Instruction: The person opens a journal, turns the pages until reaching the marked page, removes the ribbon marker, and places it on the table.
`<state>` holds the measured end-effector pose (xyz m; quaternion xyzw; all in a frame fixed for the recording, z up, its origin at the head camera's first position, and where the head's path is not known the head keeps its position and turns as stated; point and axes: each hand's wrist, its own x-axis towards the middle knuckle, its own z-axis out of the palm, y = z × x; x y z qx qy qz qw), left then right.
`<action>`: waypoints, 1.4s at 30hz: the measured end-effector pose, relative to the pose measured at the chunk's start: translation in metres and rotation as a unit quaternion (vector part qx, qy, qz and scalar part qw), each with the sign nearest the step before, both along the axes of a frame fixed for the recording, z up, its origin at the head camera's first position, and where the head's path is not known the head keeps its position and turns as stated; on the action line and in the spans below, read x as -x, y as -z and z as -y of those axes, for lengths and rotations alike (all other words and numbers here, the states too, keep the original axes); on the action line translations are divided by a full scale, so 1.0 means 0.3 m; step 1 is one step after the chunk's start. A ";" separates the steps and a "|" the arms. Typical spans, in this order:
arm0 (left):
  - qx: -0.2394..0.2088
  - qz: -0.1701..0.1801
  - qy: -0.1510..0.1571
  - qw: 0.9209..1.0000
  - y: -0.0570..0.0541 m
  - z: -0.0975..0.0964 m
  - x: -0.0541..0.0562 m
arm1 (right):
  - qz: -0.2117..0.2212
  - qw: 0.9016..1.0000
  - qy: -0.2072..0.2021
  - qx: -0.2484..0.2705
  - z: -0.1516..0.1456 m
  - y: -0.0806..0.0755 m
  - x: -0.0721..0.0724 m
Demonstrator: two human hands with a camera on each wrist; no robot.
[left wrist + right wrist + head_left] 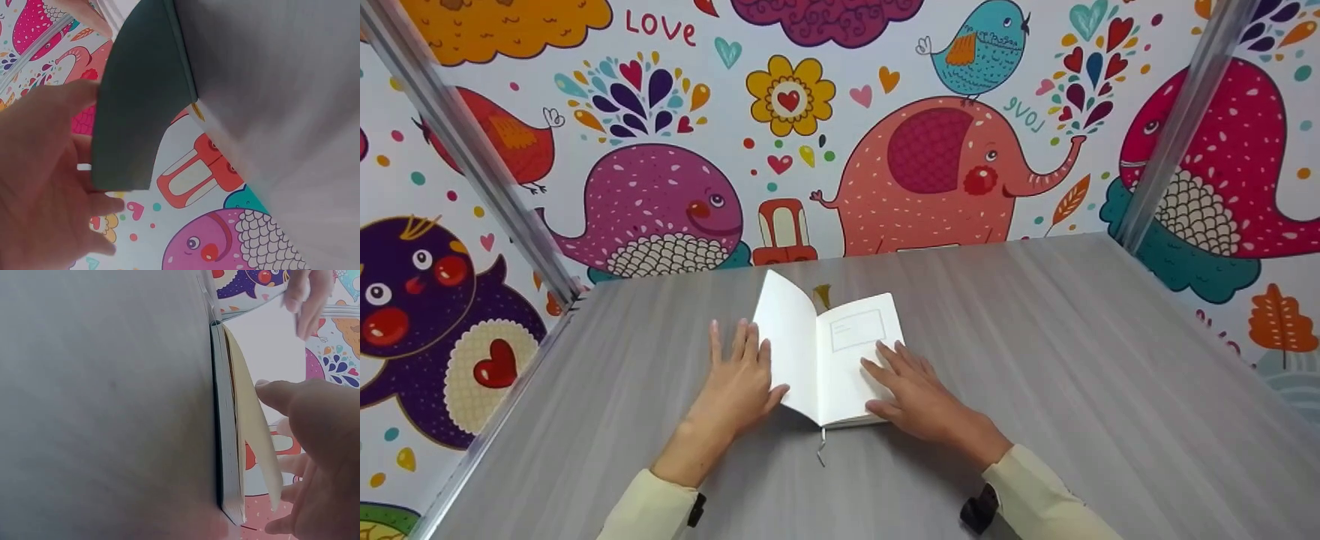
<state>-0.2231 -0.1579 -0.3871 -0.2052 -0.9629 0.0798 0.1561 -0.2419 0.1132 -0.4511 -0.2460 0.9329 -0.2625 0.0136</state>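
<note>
A notebook (pixel 851 375) lies spread on the grey table, its printed box showing on the right page. My left hand (pixel 739 382) rests along the outer edge of its left side, which stands tilted up; the thumb lies over the lower edge. In the left wrist view, the dark green outer cover (pixel 140 101) hides some fingertips. My right hand (pixel 919 394) touches the right page with spread fingers. In the right wrist view, a cream leaf (pixel 253 410) lifts from the page block (pixel 228 439). A ribbon marker (pixel 821 452) hangs from the bottom of the spine.
A small gold-coloured piece (pixel 823 294) shows behind the notebook's top edge. The grey table (pixel 1050 360) meets walls (pixel 795 165) printed with cartoon animals. Metal posts (pixel 1185 120) stand at the back corners.
</note>
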 end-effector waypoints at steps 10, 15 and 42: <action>-0.083 0.122 -0.059 0.987 0.065 0.001 0.006 | 0.023 1.000 0.002 0.003 -0.027 0.001 0.011; -0.132 0.223 -0.093 0.961 0.081 0.008 0.013 | 0.035 0.999 0.011 -0.001 -0.031 0.001 0.014; -0.201 0.347 -0.077 0.913 0.151 -0.093 0.076 | 0.093 0.994 0.049 0.020 -0.048 -0.002 0.024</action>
